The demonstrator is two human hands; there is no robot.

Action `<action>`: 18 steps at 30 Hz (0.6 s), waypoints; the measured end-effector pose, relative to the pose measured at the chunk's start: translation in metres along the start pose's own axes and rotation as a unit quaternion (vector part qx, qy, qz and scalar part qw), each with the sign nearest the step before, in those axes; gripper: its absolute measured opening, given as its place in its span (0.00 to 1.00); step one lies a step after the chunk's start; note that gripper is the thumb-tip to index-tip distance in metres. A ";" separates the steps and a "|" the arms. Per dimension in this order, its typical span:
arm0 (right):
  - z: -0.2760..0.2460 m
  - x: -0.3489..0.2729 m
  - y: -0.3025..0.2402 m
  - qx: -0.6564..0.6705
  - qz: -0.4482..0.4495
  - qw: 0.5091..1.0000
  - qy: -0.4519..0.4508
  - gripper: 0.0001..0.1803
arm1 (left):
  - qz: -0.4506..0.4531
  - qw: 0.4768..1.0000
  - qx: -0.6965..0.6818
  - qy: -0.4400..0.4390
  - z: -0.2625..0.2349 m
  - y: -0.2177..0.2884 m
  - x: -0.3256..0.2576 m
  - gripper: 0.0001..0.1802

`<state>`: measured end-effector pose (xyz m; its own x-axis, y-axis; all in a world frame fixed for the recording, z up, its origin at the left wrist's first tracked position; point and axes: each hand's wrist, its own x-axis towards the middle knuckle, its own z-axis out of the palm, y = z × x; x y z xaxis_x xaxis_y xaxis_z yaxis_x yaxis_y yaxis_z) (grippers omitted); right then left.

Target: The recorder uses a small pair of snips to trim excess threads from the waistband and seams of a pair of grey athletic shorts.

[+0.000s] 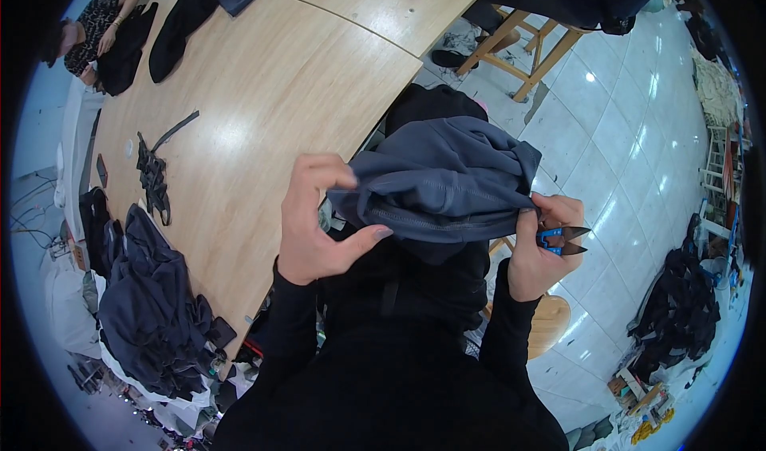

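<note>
A dark grey garment with visible seam stitching lies bunched over my lap, beside the table edge. My left hand is at its left end, thumb and fingers spread apart in a C shape with nothing seen between them; the fingertips are slightly blurred. At the right end, my right hand pinches the garment's edge between thumb and fingers. Blue-handled thread snips are tucked in that same hand, their dark blades apart and pointing right.
The wooden table stretches to my left, with black straps and a heap of dark garments on it. A person handles black cloth at the far left. A wooden stool stands ahead; dark cloth is piled at right.
</note>
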<state>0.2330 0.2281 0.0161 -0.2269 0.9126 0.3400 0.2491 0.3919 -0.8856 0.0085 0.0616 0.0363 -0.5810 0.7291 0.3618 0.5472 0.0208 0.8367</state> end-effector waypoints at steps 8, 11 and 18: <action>0.000 0.025 0.021 0.040 0.147 0.983 -0.101 0.18 | 0.000 0.995 0.040 -0.086 0.010 -0.024 -0.010 0.30; -0.010 0.033 0.051 -0.081 0.104 0.973 -0.188 0.17 | -0.033 0.999 0.003 -0.028 0.005 -0.024 0.001 0.22; -0.022 0.123 -0.025 0.228 0.102 0.968 -0.035 0.13 | -0.090 0.961 -0.188 0.182 -0.034 -0.008 0.109 0.11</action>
<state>0.2199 0.3330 0.0871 -0.2836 0.9493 0.1357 -0.1431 0.0980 -0.9848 -0.0799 0.1179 0.0825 -0.8556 0.4477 0.2599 0.2019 -0.1737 0.9639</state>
